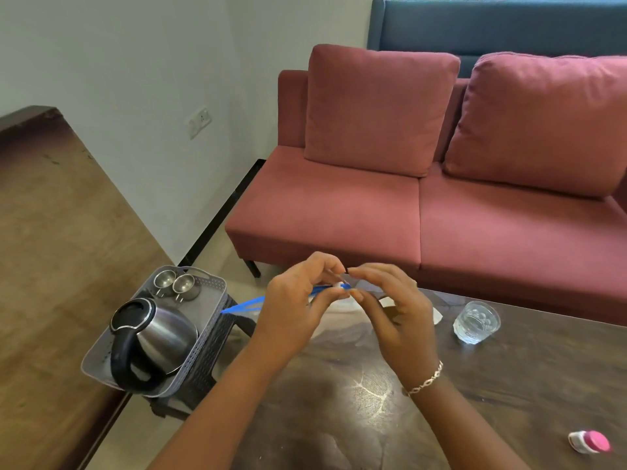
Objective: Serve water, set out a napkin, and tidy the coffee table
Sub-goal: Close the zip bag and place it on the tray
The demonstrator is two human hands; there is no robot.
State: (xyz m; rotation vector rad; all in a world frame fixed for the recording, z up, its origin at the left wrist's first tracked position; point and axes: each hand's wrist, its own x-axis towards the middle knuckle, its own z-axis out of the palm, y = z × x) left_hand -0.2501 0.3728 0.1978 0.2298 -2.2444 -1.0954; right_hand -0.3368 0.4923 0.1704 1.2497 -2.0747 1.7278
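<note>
Scanning from the left, we see a kettle [159,337]; our left hand [291,310] and right hand [400,320] each hold a pinching grip on the blue-zipped bag [244,304] above the surface [509,385]; rightward stands the water glass [476,322], then a pink-capped bottle [590,442], label unreadable.

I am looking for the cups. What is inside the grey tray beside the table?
The grey tray holds a steel kettle and, behind it, two small steel cups. The tray floor under the kettle is covered, so it cannot be seen.
</note>
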